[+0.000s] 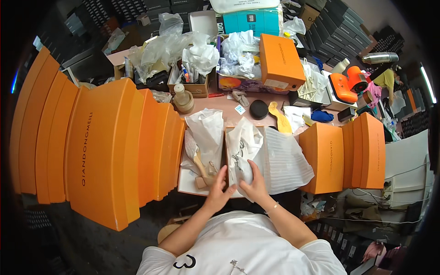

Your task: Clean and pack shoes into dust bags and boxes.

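1. White tissue paper bundle (245, 156) lies in an open shoe box (231, 195) on the counter (229, 106), directly under both hands.
2. Right hand (255, 187) presses flat on the bundle, its fingers (253, 170) spread open, gripping nothing.
3. Left hand (218, 189) rests at the bundle's near left edge, fingers (222, 174) loosely curled against the paper; whether they pinch it I cannot tell.
4. Just left of the left fingers, a tan heeled shoe (204, 172) lies in the same box, partly under more white paper (206, 128).
5. Right of the right fingers, a striped white sheet (286, 160) drapes over the box rim.
6. Stacks of orange boxes (101, 142) stand well left; more orange boxes (348, 153) stand right.
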`<state>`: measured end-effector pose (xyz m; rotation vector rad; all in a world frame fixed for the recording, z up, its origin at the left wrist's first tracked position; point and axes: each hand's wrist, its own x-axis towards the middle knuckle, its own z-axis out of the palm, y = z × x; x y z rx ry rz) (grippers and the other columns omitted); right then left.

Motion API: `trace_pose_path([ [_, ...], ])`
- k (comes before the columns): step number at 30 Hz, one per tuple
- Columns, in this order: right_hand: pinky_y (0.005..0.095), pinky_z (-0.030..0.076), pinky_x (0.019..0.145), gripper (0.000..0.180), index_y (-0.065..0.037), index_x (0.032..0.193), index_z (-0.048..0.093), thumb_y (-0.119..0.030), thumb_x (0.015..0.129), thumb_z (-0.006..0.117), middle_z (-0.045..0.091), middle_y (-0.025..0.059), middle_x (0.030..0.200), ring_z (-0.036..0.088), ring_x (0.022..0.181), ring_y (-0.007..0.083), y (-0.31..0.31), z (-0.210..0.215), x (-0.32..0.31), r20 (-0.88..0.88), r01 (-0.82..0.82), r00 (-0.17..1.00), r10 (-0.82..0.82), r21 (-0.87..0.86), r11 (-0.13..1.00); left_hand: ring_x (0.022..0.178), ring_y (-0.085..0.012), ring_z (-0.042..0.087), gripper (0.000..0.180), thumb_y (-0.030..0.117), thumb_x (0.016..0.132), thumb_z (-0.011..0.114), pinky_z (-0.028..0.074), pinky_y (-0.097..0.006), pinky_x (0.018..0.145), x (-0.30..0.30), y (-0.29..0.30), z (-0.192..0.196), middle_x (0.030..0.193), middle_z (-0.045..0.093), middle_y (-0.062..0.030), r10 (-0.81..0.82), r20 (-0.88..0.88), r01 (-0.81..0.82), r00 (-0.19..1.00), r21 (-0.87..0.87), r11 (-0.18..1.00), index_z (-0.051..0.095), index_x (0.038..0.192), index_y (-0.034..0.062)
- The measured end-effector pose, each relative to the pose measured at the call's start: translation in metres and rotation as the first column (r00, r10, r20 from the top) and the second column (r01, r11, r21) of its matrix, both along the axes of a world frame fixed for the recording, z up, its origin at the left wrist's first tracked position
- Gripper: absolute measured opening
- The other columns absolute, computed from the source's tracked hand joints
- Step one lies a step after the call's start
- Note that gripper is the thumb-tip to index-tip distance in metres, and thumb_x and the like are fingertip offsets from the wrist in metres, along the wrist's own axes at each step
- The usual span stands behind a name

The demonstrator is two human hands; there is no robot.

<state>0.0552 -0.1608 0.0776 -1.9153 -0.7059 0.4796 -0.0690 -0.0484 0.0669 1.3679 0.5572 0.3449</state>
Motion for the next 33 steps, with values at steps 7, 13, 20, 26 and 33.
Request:
trace_pose_path([
  [7,0.0400,0.043,0.094,0.068,-0.002,0.140,0.031,-0.008,0.081,0.063,0.043,0.0189,0.134,0.048,0.119,0.0303,-0.029,0.061,-0.019,0.186,-0.235,0.956,0.226,0.026,0.972,0.098,-0.0253,0.062,0.065,0.044,0.082,0.069,0.055,-0.036,0.077,0.013,0.015,-0.016,0.112,0.060,-0.0139,-0.108,0.191,0.220,0.976,-0.859,0.463,0.047,0.128,0.0036],
  [13,0.0314,0.047,0.088,0.051,-0.001,0.134,0.041,-0.011,0.089,0.062,0.055,0.0128,0.123,0.055,0.108,0.0158,-0.020,0.037,0.036,-0.757,0.218,0.649,0.072,0.275,0.936,0.103,-0.0224,0.062,0.069,0.034,0.082,0.069,0.057,-0.033,0.077,-0.008,0.035,0.031,0.120,0.059,-0.0137,-0.348,0.338,0.451,0.875,-0.831,0.326,0.041,0.135,0.0003],
  [20,0.0233,0.049,0.071,0.024,0.001,0.110,0.057,-0.015,0.092,0.061,0.064,0.0029,0.096,0.059,0.082,0.0086,-0.036,0.030,0.011,-0.738,0.172,0.668,0.097,0.279,0.945,0.098,-0.0115,0.054,0.039,0.027,0.096,0.046,0.042,-0.025,0.087,-0.031,-0.001,0.007,0.106,0.062,-0.0057,-0.027,-0.151,0.010,0.988,-0.113,0.994,0.057,0.119,-0.0016],
  [26,0.0293,0.047,0.082,0.022,0.002,0.097,0.064,-0.016,0.085,0.068,0.067,0.0128,0.089,0.058,0.084,0.0193,-0.091,0.018,-0.038,-0.331,-0.527,0.804,0.494,-0.013,0.850,0.098,-0.0138,0.053,0.039,0.026,0.096,0.042,0.040,-0.025,0.089,-0.011,-0.005,0.024,0.105,0.061,-0.0062,-0.038,-0.005,0.034,0.999,-0.325,0.945,0.055,0.121,-0.0014],
  [33,0.0328,0.041,0.098,0.062,0.003,0.126,0.051,-0.017,0.074,0.079,0.059,0.0114,0.122,0.056,0.113,0.0199,-0.117,0.115,0.052,-0.525,0.013,0.841,0.129,0.260,0.966,0.089,-0.0177,0.062,0.036,0.023,0.089,0.057,0.048,-0.030,0.080,-0.007,0.029,0.023,0.095,0.066,-0.0153,-0.500,-0.253,0.544,0.828,0.150,0.826,0.059,0.113,-0.0039],
])
